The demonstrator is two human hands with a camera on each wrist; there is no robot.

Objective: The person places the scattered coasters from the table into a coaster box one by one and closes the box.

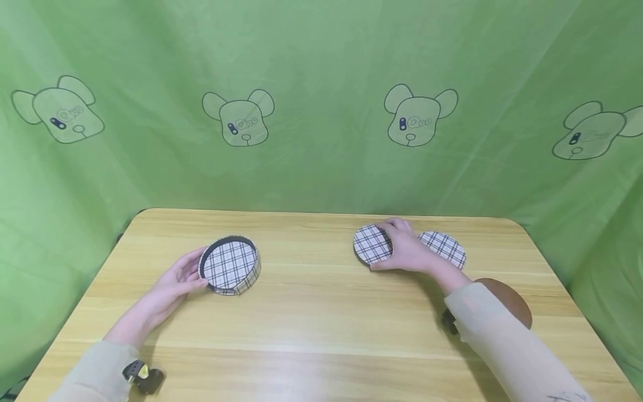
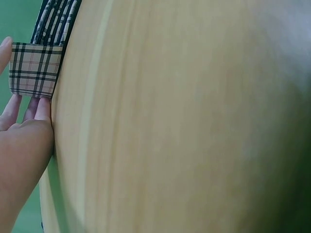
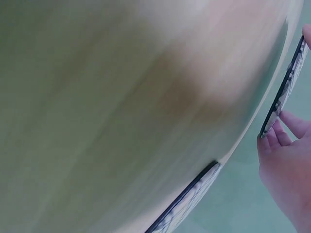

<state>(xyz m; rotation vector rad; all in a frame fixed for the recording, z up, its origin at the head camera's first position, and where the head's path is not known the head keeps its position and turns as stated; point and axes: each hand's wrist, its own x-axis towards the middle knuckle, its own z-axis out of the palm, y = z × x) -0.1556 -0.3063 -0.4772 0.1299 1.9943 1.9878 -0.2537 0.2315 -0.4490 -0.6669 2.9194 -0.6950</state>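
On the left side of the table, my left hand grips a round, shallow plaid box by its left side. The box has no lid on it, and its dark inner rim and plaid bottom face up. In the left wrist view its plaid side wall shows between thumb and fingers. Towards the back right, my right hand pinches a round plaid lid across its edges. Edge-on in the right wrist view, this lid appears raised off the table. A second plaid disc lies just right of that hand, partly covered by it.
A brown round object lies partly hidden under my right forearm. The wooden table has rounded back corners, with a green curtain hanging behind it and at the sides. Dark wrist devices sit at both sleeves.
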